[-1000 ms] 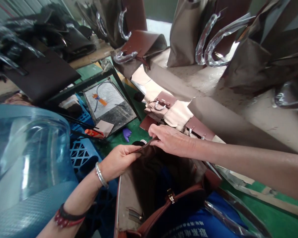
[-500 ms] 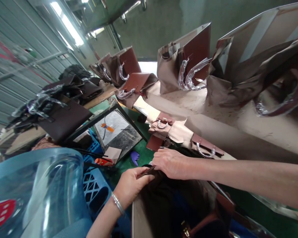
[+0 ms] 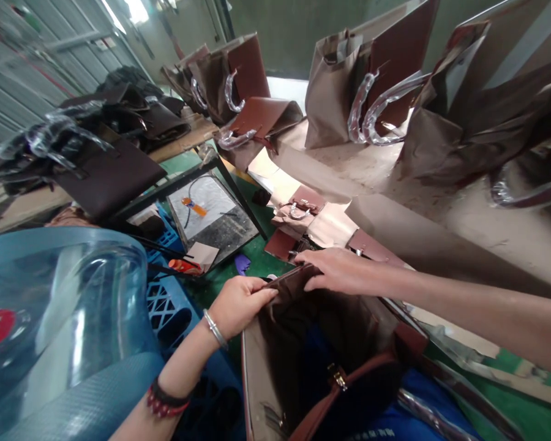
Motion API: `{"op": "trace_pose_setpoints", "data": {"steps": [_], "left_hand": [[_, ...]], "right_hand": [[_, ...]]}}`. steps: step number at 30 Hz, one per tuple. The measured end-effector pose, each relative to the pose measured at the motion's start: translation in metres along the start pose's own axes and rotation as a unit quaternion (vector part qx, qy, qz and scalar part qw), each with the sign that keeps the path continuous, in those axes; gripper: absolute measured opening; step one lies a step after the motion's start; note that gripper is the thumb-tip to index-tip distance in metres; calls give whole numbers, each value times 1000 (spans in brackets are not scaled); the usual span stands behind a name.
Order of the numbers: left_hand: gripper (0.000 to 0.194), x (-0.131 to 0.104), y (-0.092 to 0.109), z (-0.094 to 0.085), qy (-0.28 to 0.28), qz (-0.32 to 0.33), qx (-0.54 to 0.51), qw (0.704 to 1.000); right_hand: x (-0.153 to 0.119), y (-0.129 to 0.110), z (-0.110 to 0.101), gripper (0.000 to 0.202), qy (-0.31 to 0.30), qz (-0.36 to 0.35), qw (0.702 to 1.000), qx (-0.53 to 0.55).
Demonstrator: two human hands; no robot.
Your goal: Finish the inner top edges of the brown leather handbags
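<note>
A brown handbag (image 3: 275, 355) stands mouth-up in front of me, its dark lining and a brown strap with a gold-coloured clasp (image 3: 337, 378) showing inside. My left hand (image 3: 239, 304) pinches the bag's far rim at its left corner, thumb on the inner side. Farther right along that rim rests my right hand (image 3: 342, 269); its fingers are stretched over the edge and the thumb stands apart on the inner side. Blue material (image 3: 422, 404) lies by the near side of the bag, beside plastic-wrapped handles (image 3: 425, 411).
A large clear blue water bottle (image 3: 68, 324) fills the left, by a blue crate (image 3: 177, 312). Brown bags (image 3: 335, 92) with wrapped handles stand on the bench at right. Dark bags (image 3: 110, 165) are piled far left. An orange-handled tool (image 3: 193, 207) lies on a black-framed board (image 3: 232, 229).
My right hand has loosened from its pinch on the rim and shifted right, its fingers now spread. The left hand keeps its pinch. The view has tilted down, showing more of the bag's inside.
</note>
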State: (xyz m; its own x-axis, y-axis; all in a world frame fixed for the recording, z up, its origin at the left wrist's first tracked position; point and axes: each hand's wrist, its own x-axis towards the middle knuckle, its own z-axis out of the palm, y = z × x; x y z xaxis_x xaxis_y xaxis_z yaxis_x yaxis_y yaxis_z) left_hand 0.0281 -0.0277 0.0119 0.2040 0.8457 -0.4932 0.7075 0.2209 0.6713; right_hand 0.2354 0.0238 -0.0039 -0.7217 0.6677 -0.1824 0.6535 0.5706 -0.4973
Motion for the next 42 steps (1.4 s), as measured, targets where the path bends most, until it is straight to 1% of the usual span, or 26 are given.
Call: {"op": "trace_pose_setpoints", "data": {"steps": [1,3,6,8,10,12,15,20,26,28,30,34,35,37,38,40,42], "left_hand": [[31,1,-1,0,-8,2,-11,1000],[30,2,-4,0,-22,5,-32,999],[27,4,-5,0,-23,-1,-53,998],[27,5,-7,0,-20,-7,-62,998],[26,7,-9,-1,-27,-14,-84,996],[25,9,-12,-2,-47,-14,-135,990],[30,12,-16,-4,-64,-3,-192,979],[27,17,-20,-6,-63,-16,-186,980],[24,24,-20,-6,-106,-28,-219,970],[23,26,-19,-5,-111,-38,-240,964],[21,27,-16,-4,-111,-47,-260,958],[21,29,-11,-3,-113,-46,-265,957],[21,29,-11,-3,-110,-44,-259,959],[22,30,-12,-3,-103,-41,-248,962],[23,31,-14,-4,-102,-43,-247,963],[26,32,-16,-5,-110,-46,-249,961],[29,33,-18,-7,-125,-43,-249,959]], "right_hand": [[-1,3,-1,37,-15,1,1000,16],[-1,8,-2,28,-36,-20,998,43],[2,13,-1,17,-46,-43,996,71],[4,15,0,14,-51,-55,994,82],[6,17,0,14,-59,-71,991,100],[8,18,0,16,-75,-86,985,126],[10,19,-1,20,-107,-100,975,167],[11,24,2,23,-142,-96,959,226],[12,34,5,24,-157,-87,949,260],[14,37,4,26,-154,-74,953,250],[17,39,2,28,-139,-61,964,219],[28,33,-4,49,-110,-55,983,139],[32,31,-4,46,-109,-64,984,122],[39,25,-4,32,-108,-92,985,97],[42,23,-3,28,-107,-107,984,92],[45,21,-1,27,-108,-125,982,94],[47,21,0,27,-115,-121,981,99]]}}
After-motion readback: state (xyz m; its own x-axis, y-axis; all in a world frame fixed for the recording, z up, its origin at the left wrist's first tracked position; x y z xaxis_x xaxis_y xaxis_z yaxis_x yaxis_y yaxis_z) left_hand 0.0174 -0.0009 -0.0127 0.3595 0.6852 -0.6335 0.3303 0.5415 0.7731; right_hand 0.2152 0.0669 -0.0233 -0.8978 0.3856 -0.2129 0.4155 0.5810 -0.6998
